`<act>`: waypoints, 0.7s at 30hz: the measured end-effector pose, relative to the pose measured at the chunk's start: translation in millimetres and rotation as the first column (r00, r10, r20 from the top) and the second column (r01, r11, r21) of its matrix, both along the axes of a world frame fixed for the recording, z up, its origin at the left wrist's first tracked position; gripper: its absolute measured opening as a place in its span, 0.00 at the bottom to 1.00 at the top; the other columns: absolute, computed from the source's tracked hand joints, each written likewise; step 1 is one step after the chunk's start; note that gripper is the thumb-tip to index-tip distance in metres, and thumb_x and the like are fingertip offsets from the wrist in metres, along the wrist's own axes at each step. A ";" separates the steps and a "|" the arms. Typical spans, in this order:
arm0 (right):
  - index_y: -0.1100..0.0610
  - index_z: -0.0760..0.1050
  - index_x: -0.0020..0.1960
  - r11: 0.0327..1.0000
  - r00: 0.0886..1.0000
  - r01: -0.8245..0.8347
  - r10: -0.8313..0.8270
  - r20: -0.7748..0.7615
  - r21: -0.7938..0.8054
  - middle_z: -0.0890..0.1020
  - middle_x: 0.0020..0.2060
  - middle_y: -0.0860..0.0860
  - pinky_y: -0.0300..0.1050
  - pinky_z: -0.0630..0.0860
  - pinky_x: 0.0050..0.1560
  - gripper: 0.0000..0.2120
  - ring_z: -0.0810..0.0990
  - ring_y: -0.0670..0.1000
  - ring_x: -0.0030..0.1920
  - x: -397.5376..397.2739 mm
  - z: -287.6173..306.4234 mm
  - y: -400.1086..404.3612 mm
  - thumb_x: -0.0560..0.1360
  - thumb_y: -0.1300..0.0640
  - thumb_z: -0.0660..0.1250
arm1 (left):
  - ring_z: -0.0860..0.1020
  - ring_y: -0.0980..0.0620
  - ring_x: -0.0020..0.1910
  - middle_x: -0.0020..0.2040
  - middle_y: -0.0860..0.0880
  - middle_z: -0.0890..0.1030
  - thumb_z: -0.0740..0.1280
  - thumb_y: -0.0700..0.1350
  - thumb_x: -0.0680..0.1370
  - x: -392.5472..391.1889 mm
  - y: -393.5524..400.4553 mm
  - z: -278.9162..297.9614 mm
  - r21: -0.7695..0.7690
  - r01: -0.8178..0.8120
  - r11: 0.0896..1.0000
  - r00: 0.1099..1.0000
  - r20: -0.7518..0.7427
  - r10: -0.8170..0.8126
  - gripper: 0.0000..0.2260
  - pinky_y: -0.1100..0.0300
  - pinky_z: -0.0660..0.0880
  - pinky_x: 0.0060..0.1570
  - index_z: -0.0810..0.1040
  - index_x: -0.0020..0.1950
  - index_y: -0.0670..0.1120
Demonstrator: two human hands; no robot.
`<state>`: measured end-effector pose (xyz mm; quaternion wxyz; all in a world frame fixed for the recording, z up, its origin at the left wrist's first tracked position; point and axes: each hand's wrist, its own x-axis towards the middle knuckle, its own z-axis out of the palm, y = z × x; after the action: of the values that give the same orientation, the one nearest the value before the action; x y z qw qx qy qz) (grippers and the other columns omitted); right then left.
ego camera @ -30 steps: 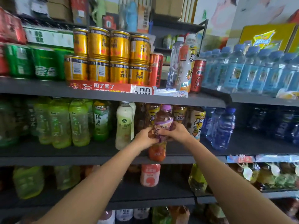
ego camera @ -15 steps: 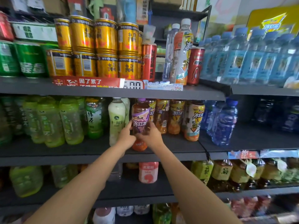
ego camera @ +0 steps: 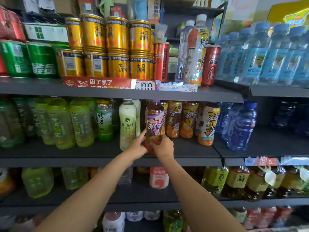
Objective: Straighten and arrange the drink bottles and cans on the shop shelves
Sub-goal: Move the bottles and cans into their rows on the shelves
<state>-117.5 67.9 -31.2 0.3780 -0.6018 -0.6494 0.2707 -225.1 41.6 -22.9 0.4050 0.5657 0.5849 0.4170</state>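
In the head view, both hands meet low on a purple-capped iced tea bottle (ego camera: 154,126) that stands upright on the middle shelf (ego camera: 100,153). The left hand (ego camera: 138,146) grasps its lower left side, fingers reaching up along the label; the right hand (ego camera: 163,147) grasps the lower right side, fingers curled round the base. The bottle's purple label faces forward, and amber liquid shows above and below it.

Just left of it stands a pale milky drink bottle (ego camera: 127,124), near the left hand's fingers. Further left are a green tea bottle (ego camera: 104,119) and a run of yellow-green bottles (ego camera: 80,123). Just right of the held bottle, and slightly behind it, stand orange-labelled iced tea bottles (ego camera: 189,119), with one white-and-orange bottle (ego camera: 208,124) set further forward. Beyond them is a group of blue drink bottles (ego camera: 242,126).

On the upper shelf (ego camera: 217,94), gold cans (ego camera: 117,47) are stacked two high, with green cans (ego camera: 28,59) to their left and a tall red can (ego camera: 161,61) to their right. Pale blue water bottles (ego camera: 267,56) fill the right side.
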 end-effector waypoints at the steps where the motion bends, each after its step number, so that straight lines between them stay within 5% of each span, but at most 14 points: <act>1: 0.61 0.71 0.64 1.000 1.000 0.007 -0.007 0.000 0.003 0.79 0.57 0.58 0.51 0.74 0.58 0.21 0.77 0.58 0.58 1.9 -0.3 0.9 0.73 0.56 0.69 | 0.66 0.48 0.70 0.76 0.46 0.58 0.58 0.25 0.74 2.7 2.7 0.9 -0.005 0.013 1.000 1.000 -0.010 -0.013 0.39 0.59 0.72 0.53 0.49 0.77 0.54; 7: 0.62 0.70 0.64 0.993 0.994 0.113 -0.114 -0.006 -0.020 0.76 0.59 0.59 0.51 0.73 0.59 0.18 0.75 0.59 0.59 29.6 -0.2 13.2 0.76 0.58 0.65 | 0.57 0.48 0.75 0.77 0.47 0.56 0.61 0.31 0.75 37.0 24.6 3.5 -0.055 0.088 0.995 0.985 -0.147 -0.095 0.39 0.50 0.61 0.71 0.45 0.77 0.55; 12: 0.63 0.67 0.66 0.972 0.972 0.234 -0.232 0.036 -0.035 0.67 0.65 0.60 0.52 0.69 0.62 0.18 0.68 0.61 0.64 44.1 -0.9 20.4 0.78 0.58 0.61 | 0.55 0.47 0.75 0.77 0.47 0.53 0.59 0.32 0.76 64.8 34.2 3.8 -0.078 0.119 0.990 0.974 -0.184 -0.132 0.38 0.51 0.58 0.72 0.43 0.77 0.55; 21: 0.63 0.69 0.63 0.964 0.960 0.263 -0.259 0.107 -0.029 0.70 0.64 0.58 0.51 0.72 0.57 0.15 0.72 0.61 0.62 51.5 4.8 29.6 0.78 0.58 0.60 | 0.56 0.45 0.75 0.77 0.47 0.54 0.59 0.34 0.76 70.7 38.2 14.7 -0.137 0.124 0.983 0.945 -0.284 -0.159 0.37 0.52 0.59 0.71 0.42 0.76 0.56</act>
<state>-66.0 97.4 -26.4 0.3633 -0.7033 -0.5770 0.2013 -154.4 79.8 -8.2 0.3750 0.6373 0.6199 0.2628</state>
